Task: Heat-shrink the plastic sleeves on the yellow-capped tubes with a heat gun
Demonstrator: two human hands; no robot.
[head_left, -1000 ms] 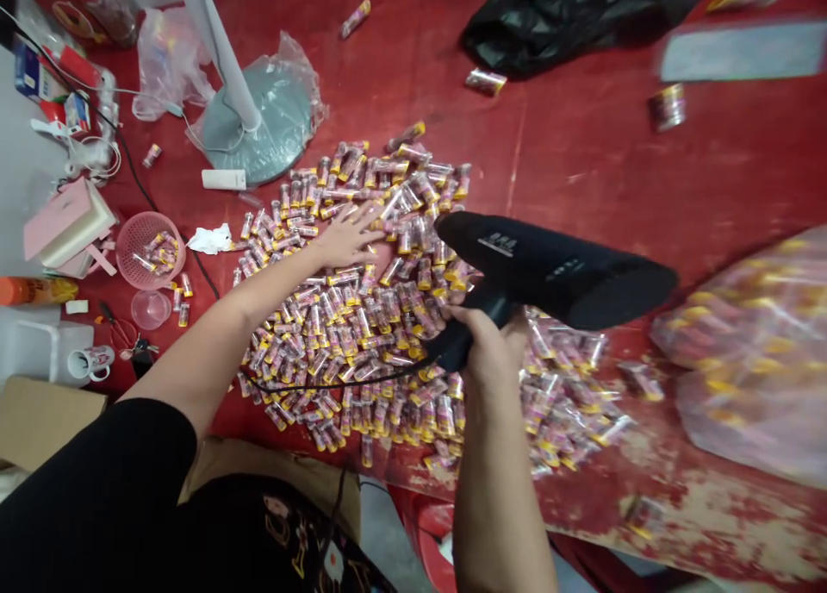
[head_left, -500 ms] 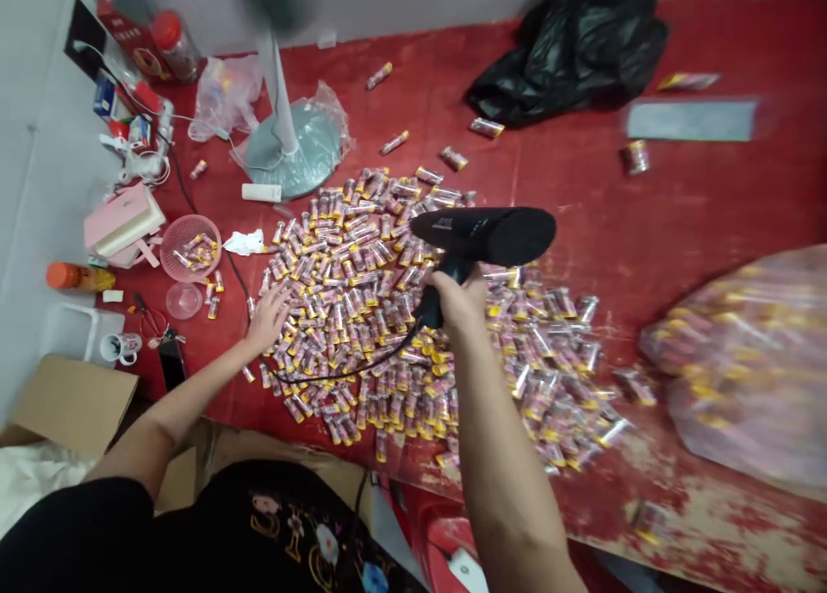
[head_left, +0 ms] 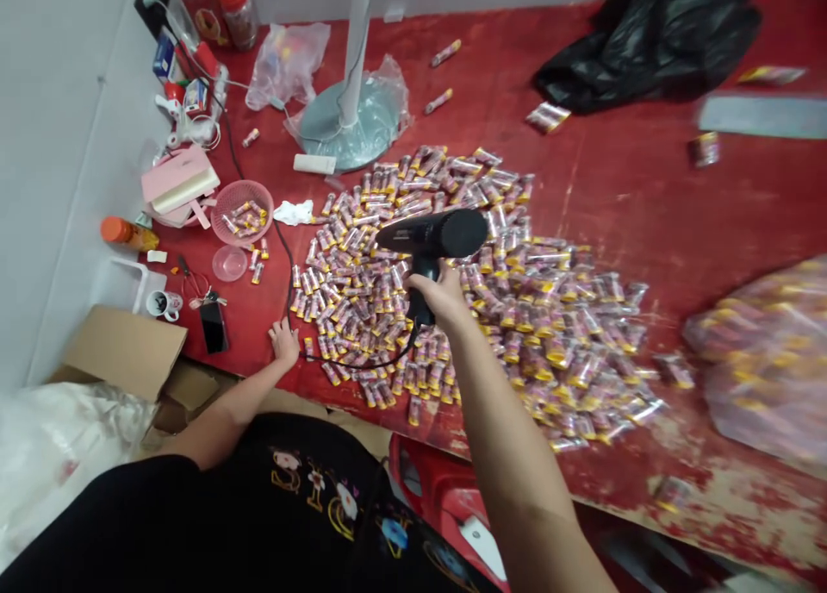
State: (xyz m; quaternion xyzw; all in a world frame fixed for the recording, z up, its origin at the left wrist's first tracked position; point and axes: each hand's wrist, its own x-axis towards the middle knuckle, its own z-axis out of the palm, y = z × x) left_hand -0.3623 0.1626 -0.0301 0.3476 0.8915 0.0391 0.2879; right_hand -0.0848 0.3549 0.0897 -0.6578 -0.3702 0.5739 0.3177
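My right hand (head_left: 440, 296) is wrapped round the handle of a black hair dryer (head_left: 432, 233), held above a wide spread of small clear-wrapped packs with yellow ends (head_left: 362, 304). The dryer's barrel lies crosswise over the packs. Its black cord (head_left: 349, 366) loops down from the handle and runs left past my left hand (head_left: 284, 341). That hand rests on the red table (head_left: 620, 196) near its front edge, fingers apart, left of the packs, at the cord.
Left of the packs are a pink basket (head_left: 216, 222), a phone (head_left: 214, 327), a mug (head_left: 164, 304) and scissors. A lamp base (head_left: 352, 123) and a black bag (head_left: 639, 54) stand at the back. A full clear bag (head_left: 768, 360) lies at the right.
My left hand has moved off the packs toward the table's front edge. My right hand still holds the dryer, which has shifted left over the packs and turned. The camera view has shifted left.
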